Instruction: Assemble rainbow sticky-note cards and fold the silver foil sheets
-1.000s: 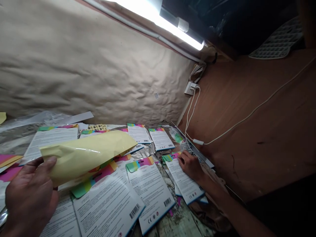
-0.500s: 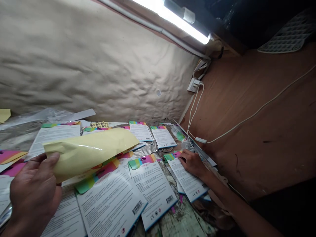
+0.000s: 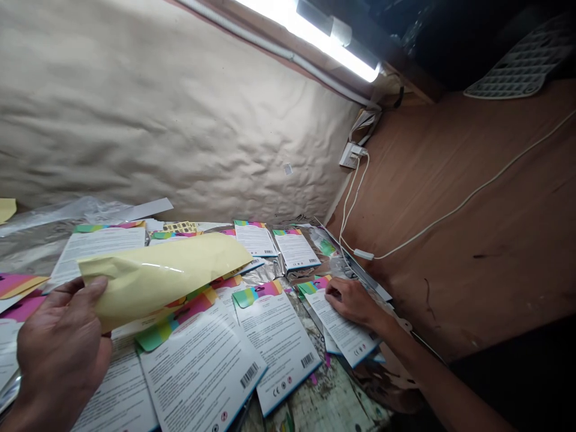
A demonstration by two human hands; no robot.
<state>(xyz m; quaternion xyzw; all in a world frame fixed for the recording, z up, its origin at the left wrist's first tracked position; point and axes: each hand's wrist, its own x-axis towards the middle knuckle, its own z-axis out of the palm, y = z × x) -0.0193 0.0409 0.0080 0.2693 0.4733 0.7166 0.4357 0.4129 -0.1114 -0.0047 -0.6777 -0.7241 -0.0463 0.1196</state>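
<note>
While the two hands are well apart, the left hand (image 3: 60, 351) pinches a shiny, floppy yellow sheet (image 3: 157, 276) above the cards. The right hand (image 3: 353, 302) rests on a white card (image 3: 344, 327) with a rainbow top. More cards (image 3: 279, 342) with black barcodes lie close together on crinkly silver foil (image 3: 265, 271).

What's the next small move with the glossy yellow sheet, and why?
Probably carry the glossy pale-yellow sheet in the left hand over to the white card with a rainbow tab under the right hand: the sheet is lifted and curling above the other cards, while the right hand pins that card flat.
</note>
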